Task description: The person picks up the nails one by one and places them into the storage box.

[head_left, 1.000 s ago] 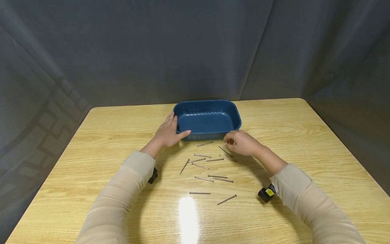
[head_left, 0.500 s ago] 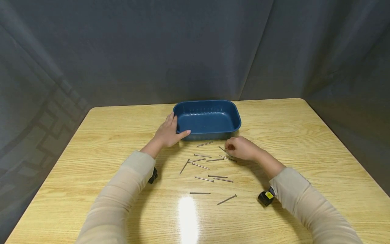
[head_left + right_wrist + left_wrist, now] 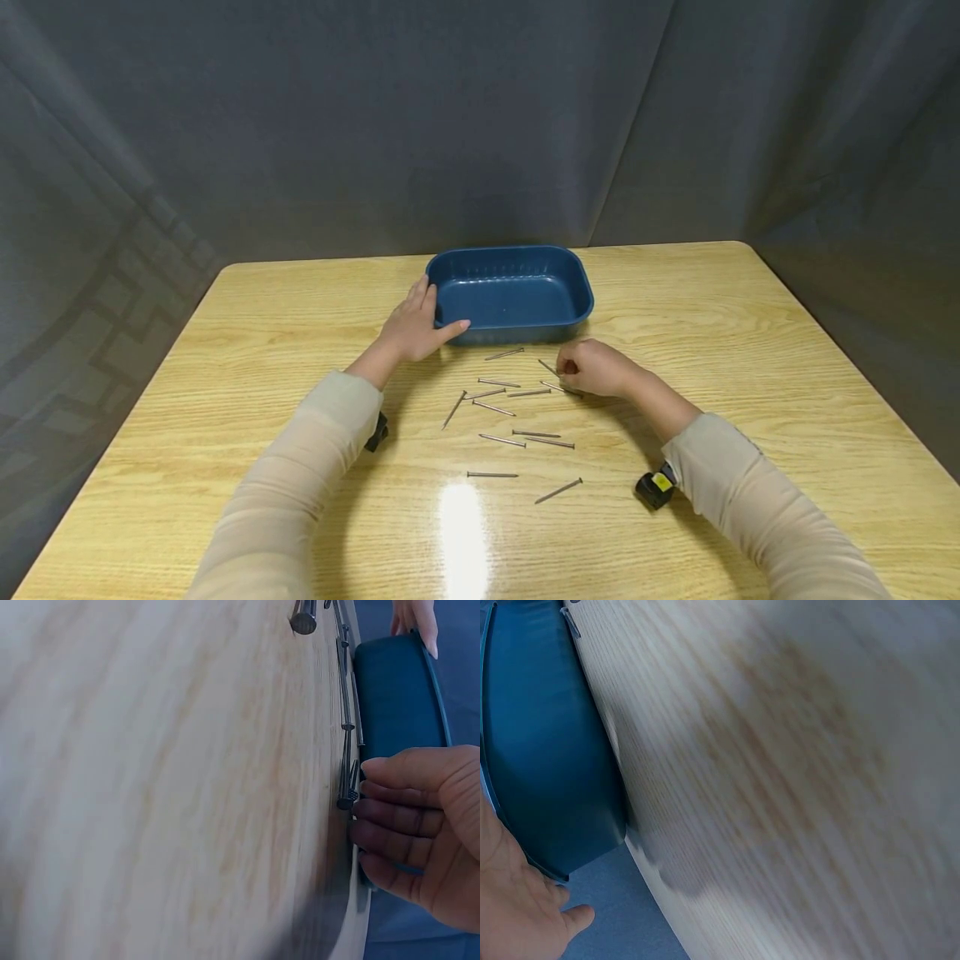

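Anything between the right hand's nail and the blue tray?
Nothing visible. The right hand is down on a nail just in front of the blue tray; only bare table lies between them. The left hand holds the tray's left corner, off that line.

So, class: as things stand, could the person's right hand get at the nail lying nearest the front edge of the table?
Probably yes: the right hand is among the nails, and that nail lies on bare table with nothing between.
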